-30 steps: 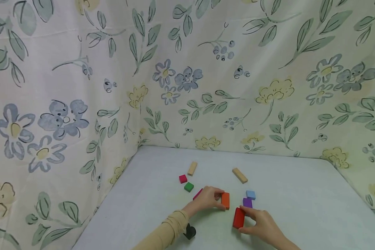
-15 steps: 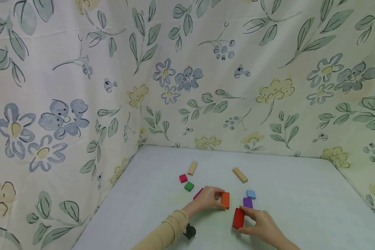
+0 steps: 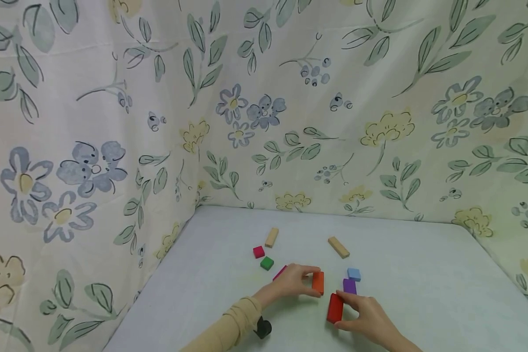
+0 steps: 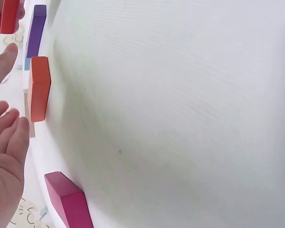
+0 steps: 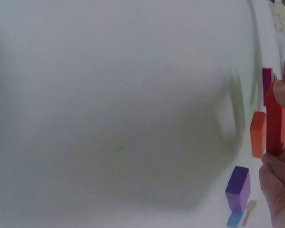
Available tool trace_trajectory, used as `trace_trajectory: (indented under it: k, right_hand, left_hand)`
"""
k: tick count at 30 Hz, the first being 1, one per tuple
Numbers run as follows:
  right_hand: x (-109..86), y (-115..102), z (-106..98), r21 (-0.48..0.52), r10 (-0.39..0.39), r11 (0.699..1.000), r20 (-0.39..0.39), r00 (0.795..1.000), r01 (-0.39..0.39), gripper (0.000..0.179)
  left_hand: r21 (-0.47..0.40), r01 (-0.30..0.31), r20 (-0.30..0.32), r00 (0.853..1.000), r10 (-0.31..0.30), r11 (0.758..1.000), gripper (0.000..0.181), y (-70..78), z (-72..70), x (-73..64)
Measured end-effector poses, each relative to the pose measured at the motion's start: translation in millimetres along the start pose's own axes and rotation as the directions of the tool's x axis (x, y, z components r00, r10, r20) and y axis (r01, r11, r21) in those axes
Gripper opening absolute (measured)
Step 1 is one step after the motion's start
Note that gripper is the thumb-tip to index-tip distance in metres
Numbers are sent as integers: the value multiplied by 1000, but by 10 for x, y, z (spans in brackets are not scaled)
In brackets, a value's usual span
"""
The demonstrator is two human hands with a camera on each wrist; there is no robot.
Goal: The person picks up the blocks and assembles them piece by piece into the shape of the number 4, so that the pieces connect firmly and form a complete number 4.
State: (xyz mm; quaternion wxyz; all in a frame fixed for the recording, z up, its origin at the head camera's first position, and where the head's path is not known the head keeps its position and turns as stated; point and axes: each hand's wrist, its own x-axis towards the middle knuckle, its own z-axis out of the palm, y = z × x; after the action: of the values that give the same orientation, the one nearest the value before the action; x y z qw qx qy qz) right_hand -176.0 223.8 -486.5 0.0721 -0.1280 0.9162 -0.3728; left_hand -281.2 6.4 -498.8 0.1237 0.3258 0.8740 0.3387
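Note:
My right hand (image 3: 369, 315) holds a red wooden block (image 3: 335, 308) by its two ends, thumb on the near end and fingers on the far one. In the right wrist view this red block (image 5: 276, 121) appears raised in front of the orange one. On the white table stands an orange block (image 3: 318, 283), with my left hand (image 3: 290, 281) spread beside it. The left wrist view shows a gap between the left fingertips (image 4: 23, 124) and the orange block (image 4: 40, 90). A magenta block (image 4: 70, 202) lies close by, partly hidden behind the left hand in the head view.
A purple block (image 3: 349, 286) and a light blue one (image 3: 354, 274) sit behind the red block. Farther left are a green cube (image 3: 267, 263) and a pinkish-red cube (image 3: 258, 252). Two plain wooden blocks, left (image 3: 271, 237) and right (image 3: 338, 247), lie toward the floral curtain (image 3: 308, 161).
The left thumb and fingers have straightened and spread a little at the orange block, and the left forearm has shifted slightly left. The right hand with the red block has barely moved.

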Motion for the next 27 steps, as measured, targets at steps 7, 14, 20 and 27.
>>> trace_trajectory:
  k: [7, 14, 20, 27]
  right_hand:
    - [27, -12, 15, -17, 3, 1000, 6, 1000, -3, 76]
    - [47, -22, 40, -22, -37, 999, 13, 999, 37, 74]
    - [73, -14, 69, -27, -103, 994, 6, 995, 103, 73]
    - [155, -24, 135, -66, -121, 990, 3, 993, 121, 72]
  left_hand:
    - [-23, -99, 92, 991, 100, 995, 55, -32, -47, -49]
    - [-11, -172, 176, 969, 171, 985, 57, -76, -53, -69]
    - [2, -167, 220, 962, 162, 986, 57, -97, -64, -61]
    - [-32, -163, 223, 961, 165, 986, 49, -105, -68, -45]
